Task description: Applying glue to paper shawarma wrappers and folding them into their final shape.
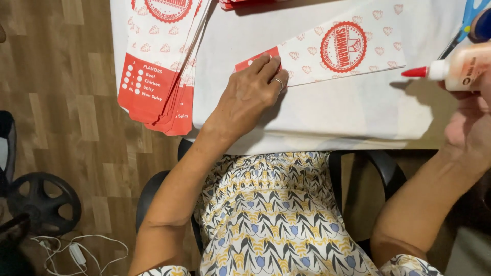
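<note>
White counter [327,122]: left hand [250,94] flat, pinning paper sleeve [337,51] steady; right hand [473,128] grips glue bottle [460,66], nozzle aimed w/ sleeve.

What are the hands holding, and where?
Right hand holds a glue bottle by its body. Left hand presses a paper sleeve flat at its red end.

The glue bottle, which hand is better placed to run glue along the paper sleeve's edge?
The right hand: it holds the glue bottle, red nozzle aimed toward the paper sleeve. The left hand lies flat on the sleeve's red end, pinning it to the table.
</note>
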